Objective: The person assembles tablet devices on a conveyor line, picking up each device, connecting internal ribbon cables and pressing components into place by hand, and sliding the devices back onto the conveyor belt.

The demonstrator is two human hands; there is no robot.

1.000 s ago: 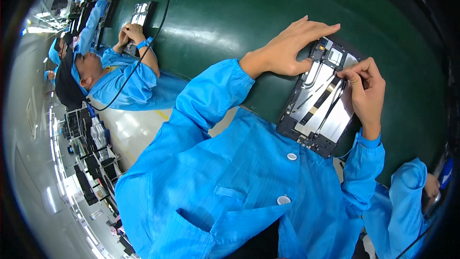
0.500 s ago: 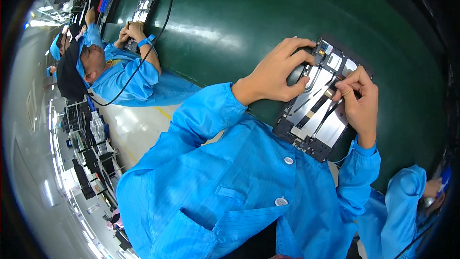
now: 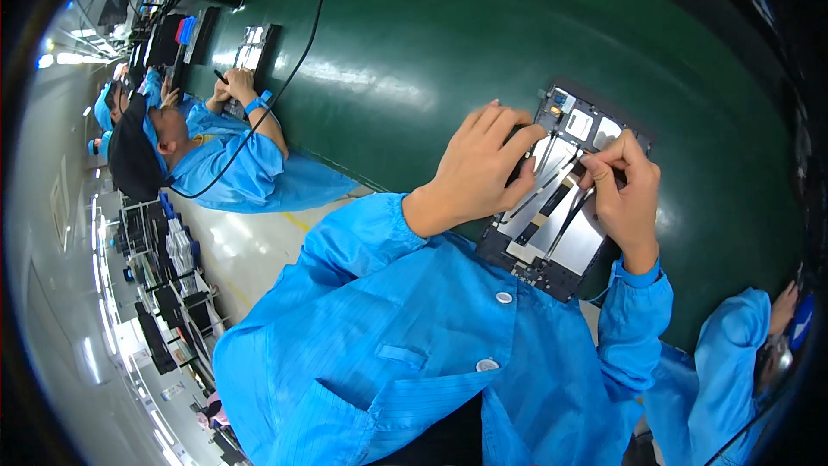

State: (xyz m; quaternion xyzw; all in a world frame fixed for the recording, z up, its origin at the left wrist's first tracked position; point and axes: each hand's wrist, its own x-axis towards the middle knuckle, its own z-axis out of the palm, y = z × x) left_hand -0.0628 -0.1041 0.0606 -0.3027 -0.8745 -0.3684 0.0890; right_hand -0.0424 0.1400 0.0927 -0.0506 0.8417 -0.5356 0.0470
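Note:
An opened tablet (image 3: 576, 246) lies at a slant on the green bench in front of me, with silver panels, dark strips and small circuit parts showing. My left hand (image 3: 483, 160) holds its left side, fingers bent over the edge and thumb lower down on it. Something dark shows between that thumb and forefinger, too hidden to name. My right hand (image 3: 625, 190) is closed in a pinch over the tablet's upper middle. Whatever sits between those fingertips is too small to make out. A thin dark strip (image 3: 569, 223) runs from below the pinch toward the tablet's lower end.
The green bench (image 3: 388, 43) stretches away to the left, crossed by a hanging black cable (image 3: 302, 56). A person in blue (image 3: 228, 155) works on another opened device (image 3: 252, 47) there. At lower right another person's blue sleeve (image 3: 729, 336) appears. Racks (image 3: 168, 293) stand beyond the aisle.
In the picture, the tablet and both hands have shifted left and slightly down. The left hand's fingers have drawn closer together, while the right hand keeps its pinch.

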